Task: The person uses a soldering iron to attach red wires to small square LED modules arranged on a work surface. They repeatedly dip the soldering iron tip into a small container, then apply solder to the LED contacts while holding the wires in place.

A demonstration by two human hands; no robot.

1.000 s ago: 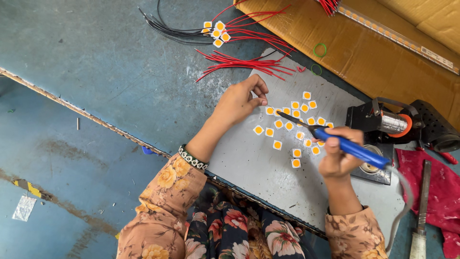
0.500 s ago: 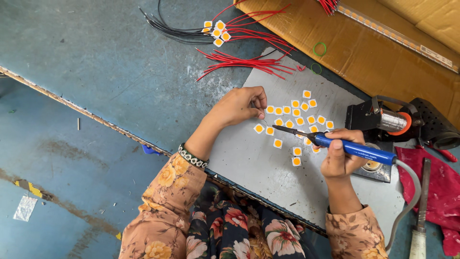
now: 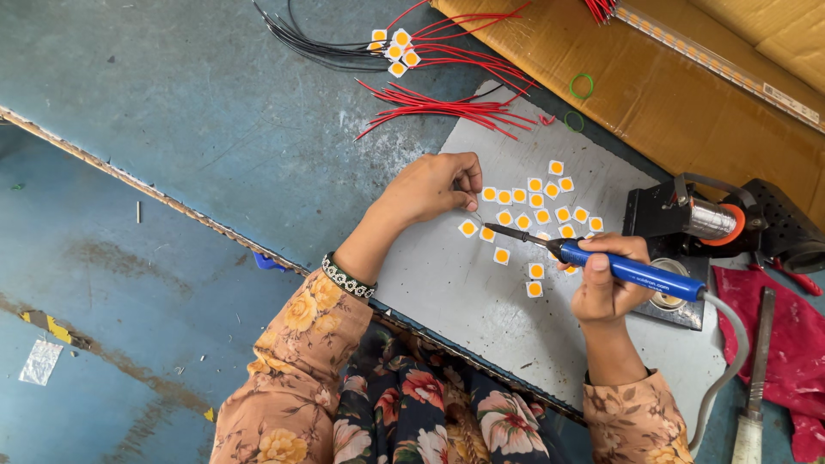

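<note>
On grey board | left hand fingers pinching thin wire | right hand gripping blue soldering iron

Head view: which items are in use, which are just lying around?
In use: left hand, right hand, blue soldering iron, small yellow-centred squares, grey board.

Lying about: red wire bundle, black wires, green rubber bands, red cloth.

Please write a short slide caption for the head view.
Right hand holds blue soldering iron over small yellow squares; left hand steadies one.
</note>
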